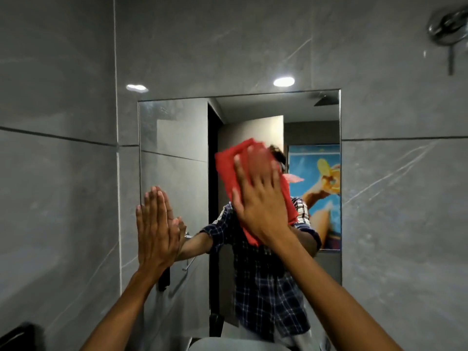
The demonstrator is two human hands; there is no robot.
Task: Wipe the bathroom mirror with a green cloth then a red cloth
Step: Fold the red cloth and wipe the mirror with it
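Observation:
A frameless rectangular mirror (174, 138) hangs on the grey tiled wall. My right hand (260, 198) presses a red cloth (228, 163) flat against the middle of the glass, fingers spread over it. My left hand (154, 229) lies flat on the mirror's left edge, fingers together and pointing up, holding nothing. The mirror reflects a person in a dark plaid shirt, the cloth covering the upper part of the reflection. No green cloth is in view.
Grey marble-look tiles (58, 173) surround the mirror. A chrome shower fitting (448, 26) sits at the upper right. A white basin rim (228, 344) shows at the bottom. A dark object (17, 336) lies at the lower left corner. A bright poster shows in the reflection.

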